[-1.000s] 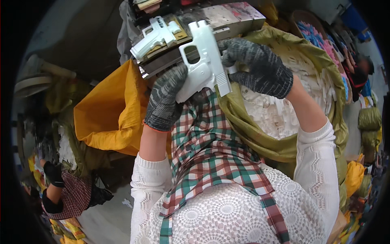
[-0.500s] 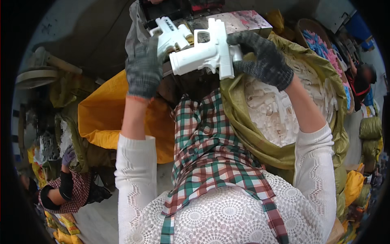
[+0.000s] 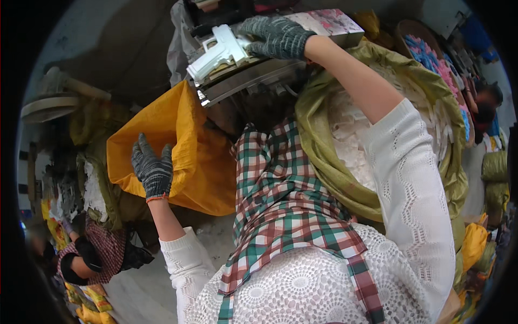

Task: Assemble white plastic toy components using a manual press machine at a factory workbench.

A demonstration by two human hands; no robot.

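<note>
At the top of the head view, a plain white plastic toy pistol [image 3: 218, 54] rests on a small machine's platform [image 3: 216, 75]. My right hand [image 3: 278, 39], in a dark grey knit glove, is closed around the pistol's right end. My left hand [image 3: 152, 170], gloved the same way, is at the mouth of an orange woven sack [image 3: 199, 178]. Its fingers are spread and nothing is in them. The bottom of the sack is hidden from me.
Right of my lap, an olive woven sack [image 3: 318, 156] holds many white plastic pieces. A floral box [image 3: 337, 24] lies behind my right hand. Pink and blue pieces [image 3: 431, 65] fill a basket at far right. A co-worker [image 3: 89, 248] is at lower left, another person at far right.
My left hand has let go of a printed white toy pistol, now out of sight, and dropped to the orange sack. My right hand has moved left, bringing the plain pistol onto the platform.
</note>
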